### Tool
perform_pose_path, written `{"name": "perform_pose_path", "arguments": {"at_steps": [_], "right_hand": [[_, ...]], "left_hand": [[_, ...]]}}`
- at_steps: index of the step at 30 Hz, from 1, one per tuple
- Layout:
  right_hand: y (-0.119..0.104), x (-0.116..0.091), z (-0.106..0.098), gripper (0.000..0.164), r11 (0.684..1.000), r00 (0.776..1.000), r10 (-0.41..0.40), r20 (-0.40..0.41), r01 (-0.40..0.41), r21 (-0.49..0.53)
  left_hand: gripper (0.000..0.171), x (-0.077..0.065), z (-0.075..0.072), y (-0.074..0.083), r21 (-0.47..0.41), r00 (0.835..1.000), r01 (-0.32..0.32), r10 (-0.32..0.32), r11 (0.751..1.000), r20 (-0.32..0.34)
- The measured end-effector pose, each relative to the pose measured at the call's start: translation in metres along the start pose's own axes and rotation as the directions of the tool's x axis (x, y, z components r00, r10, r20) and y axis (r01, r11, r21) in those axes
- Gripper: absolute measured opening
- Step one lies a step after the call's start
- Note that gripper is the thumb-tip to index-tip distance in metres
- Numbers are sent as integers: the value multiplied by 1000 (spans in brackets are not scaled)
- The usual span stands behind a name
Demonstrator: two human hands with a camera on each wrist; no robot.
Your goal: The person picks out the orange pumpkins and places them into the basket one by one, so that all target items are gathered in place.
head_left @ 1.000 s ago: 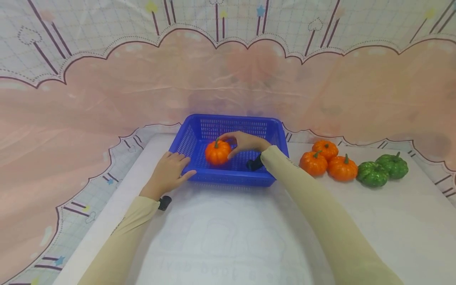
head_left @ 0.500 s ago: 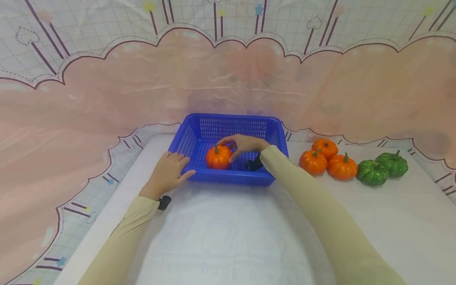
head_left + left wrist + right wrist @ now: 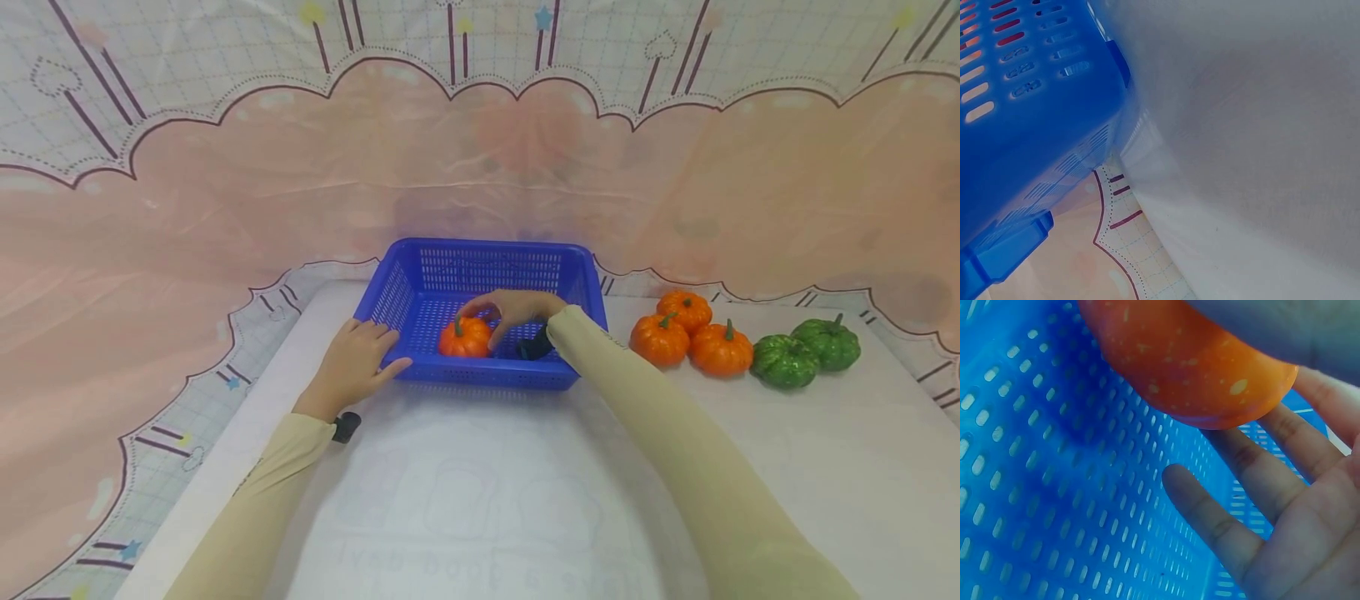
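Note:
Inside the blue plastic basket (image 3: 487, 372), my right hand (image 3: 517, 308) grips a small orange pumpkin (image 3: 463, 339) with a green stem. In the right wrist view the thumb and fingers go round the speckled pumpkin (image 3: 1210, 369), low over the slotted basket floor (image 3: 1041, 487), while one finger (image 3: 1204, 509) stands off it. My left hand (image 3: 356, 367) rests on the basket's front left corner, fingers over the left rim and thumb along the front rim. The left wrist view shows only the basket's outer wall (image 3: 1035, 119), not the hand.
Right of the basket, on the white table (image 3: 480, 500), several more pumpkins sit in a cluster: orange ones (image 3: 720, 350) and two green ones (image 3: 784, 362). A patterned peach-and-white cloth (image 3: 480, 167) hangs right behind the basket.
My right hand has lowered the pumpkin towards the front of the basket floor and slightly right; its lower part is now behind the front rim. My left hand has stayed at the corner.

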State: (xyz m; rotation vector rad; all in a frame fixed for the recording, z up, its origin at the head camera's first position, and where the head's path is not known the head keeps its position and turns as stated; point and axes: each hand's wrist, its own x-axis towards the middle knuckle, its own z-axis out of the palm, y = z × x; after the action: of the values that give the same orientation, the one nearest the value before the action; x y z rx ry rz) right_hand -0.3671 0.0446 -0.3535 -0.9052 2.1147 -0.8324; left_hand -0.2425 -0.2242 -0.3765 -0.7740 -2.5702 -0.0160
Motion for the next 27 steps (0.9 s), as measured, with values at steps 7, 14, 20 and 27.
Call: {"name": "perform_pose_path", "arguments": {"at_steps": [7, 14, 20, 27], "right_hand": [[-1, 1, 0, 68, 1000, 999, -12, 38, 12, 8], [-1, 0, 1, 66, 1000, 998, -19, 53, 18, 15], [0, 1, 1, 61, 998, 999, -8, 44, 6, 61], [1, 1, 1, 54, 998, 1000, -16, 26, 14, 68]], "left_hand": [[86, -1, 0, 0, -1, 1000, 10, -10, 1000, 8], [92, 0, 0, 0, -2, 1000, 18, -18, 1000, 9], [93, 0, 1, -1, -7, 1000, 20, -20, 1000, 8], [93, -1, 1, -1, -3, 1000, 22, -22, 1000, 12]]}}
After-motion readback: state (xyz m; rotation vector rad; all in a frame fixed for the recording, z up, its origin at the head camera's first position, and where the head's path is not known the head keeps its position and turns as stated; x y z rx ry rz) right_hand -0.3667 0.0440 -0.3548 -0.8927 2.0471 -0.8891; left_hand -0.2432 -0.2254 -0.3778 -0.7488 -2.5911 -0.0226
